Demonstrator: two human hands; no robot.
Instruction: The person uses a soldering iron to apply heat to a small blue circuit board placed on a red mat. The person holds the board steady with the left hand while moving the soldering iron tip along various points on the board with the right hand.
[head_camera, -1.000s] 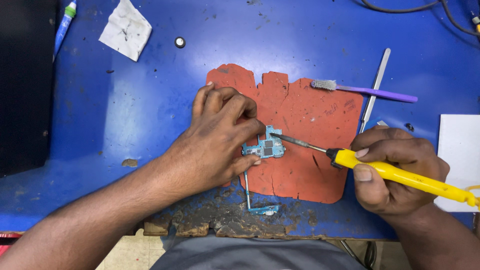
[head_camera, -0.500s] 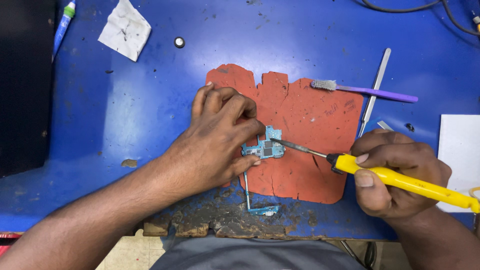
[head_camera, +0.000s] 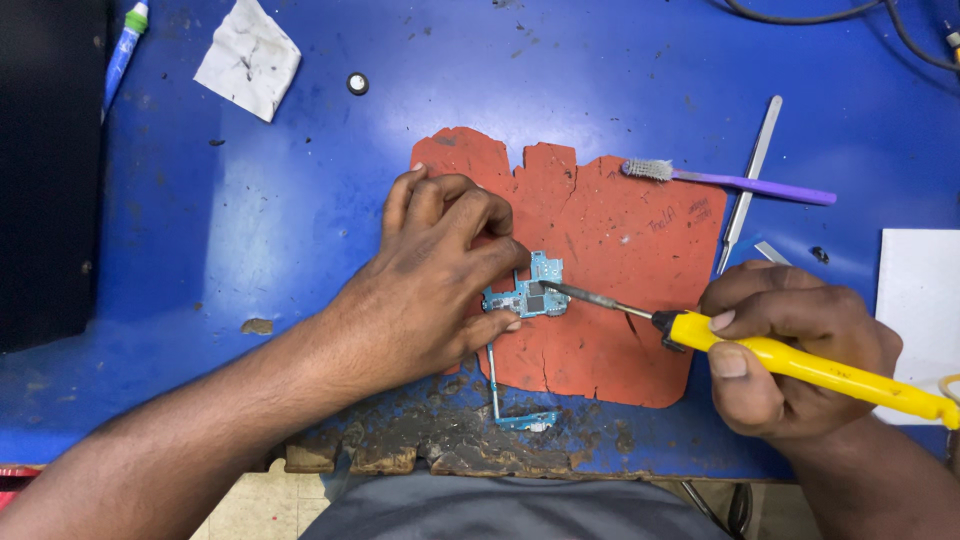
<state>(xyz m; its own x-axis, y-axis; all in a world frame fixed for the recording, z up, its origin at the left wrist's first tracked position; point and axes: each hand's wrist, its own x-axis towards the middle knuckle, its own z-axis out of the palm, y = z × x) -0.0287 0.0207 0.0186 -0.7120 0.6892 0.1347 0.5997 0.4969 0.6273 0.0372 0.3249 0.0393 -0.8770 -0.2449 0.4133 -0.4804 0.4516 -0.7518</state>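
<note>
A small blue circuit board lies on a worn red mat on the blue workbench. My left hand pins the board's left edge with thumb and fingertips. My right hand grips a yellow-handled soldering iron, whose metal tip touches the board's middle from the right. A thin strip with a small blue part runs down from the board toward the bench's chipped front edge.
A purple-handled brush rests on the mat's upper right. Metal tweezers lie beside it. Crumpled white paper, a small round part and a blue pen sit upper left. White paper is at the right.
The soldering iron's tip has slid slightly left onto the middle of the board. My left hand stays pressed on the board.
</note>
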